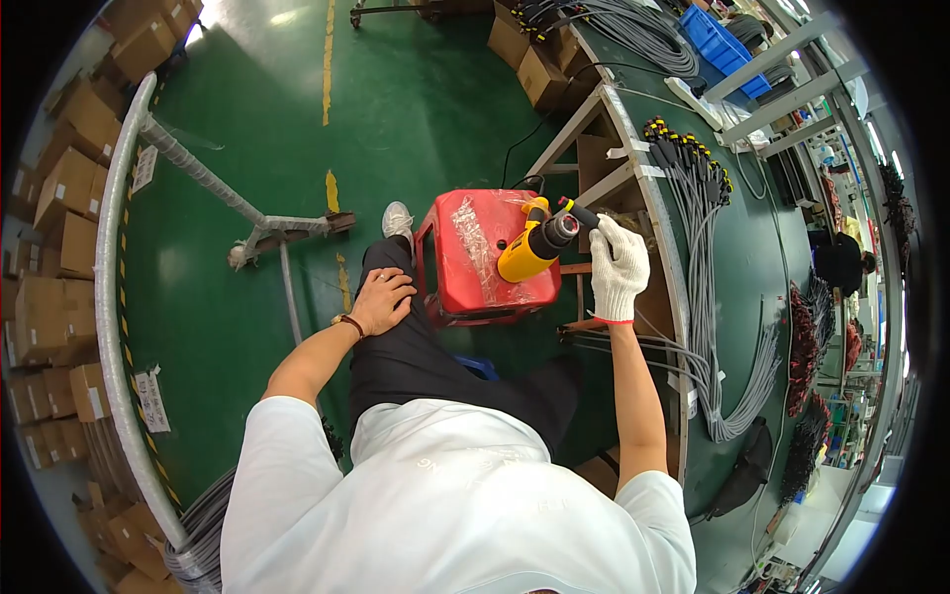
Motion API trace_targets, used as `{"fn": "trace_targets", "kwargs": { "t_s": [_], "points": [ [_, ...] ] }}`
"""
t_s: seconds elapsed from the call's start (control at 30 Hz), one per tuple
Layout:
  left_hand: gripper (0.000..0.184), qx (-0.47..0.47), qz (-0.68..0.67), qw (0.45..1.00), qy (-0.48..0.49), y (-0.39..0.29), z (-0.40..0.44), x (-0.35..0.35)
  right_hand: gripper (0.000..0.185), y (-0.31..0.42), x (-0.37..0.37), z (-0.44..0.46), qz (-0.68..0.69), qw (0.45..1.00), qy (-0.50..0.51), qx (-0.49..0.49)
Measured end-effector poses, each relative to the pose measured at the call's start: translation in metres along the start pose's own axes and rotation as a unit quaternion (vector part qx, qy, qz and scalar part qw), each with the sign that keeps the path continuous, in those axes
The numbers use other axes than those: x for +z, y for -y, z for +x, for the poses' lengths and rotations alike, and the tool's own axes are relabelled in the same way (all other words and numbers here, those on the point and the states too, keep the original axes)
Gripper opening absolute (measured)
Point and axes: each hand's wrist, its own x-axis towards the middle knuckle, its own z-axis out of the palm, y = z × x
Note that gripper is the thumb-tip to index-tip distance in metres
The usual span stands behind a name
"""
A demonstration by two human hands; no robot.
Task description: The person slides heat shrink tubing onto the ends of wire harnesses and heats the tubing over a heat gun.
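Connector points forward-left, axis slanted, near heat gun nozzle | blue bin: contents unclear | right hand grips connector; left hand loosely open

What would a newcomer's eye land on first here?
Probably the yellow heat gun on the red stool, mid-view. Beside it, the gloved right hand holds a black connector near the nozzle. Further right, grey cables with black-and-yellow ends line the bench.

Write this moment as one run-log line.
left hand: on thigh | gloved right hand: holds black connector by nozzle | yellow heat gun: on red stool
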Motion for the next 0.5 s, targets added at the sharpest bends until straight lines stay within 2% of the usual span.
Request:
{"fn": "trace_targets", "kwargs": {
  "t_s": [0.27, 0.5],
  "points": [
    [0.027, 0.004, 0.004, 1.000, 0.001, 0.001, 0.001, 0.001, 0.025, 0.004, -0.005, -0.006, 0.034, 0.999, -0.008, 0.002],
    [0.027, 0.005, 0.005, 1.000, 0.000, -0.001, 0.002, 0.000, 0.022, 0.009, -0.012, -0.008, 0.051, 0.996, 0.054, 0.041]
  ]
}}
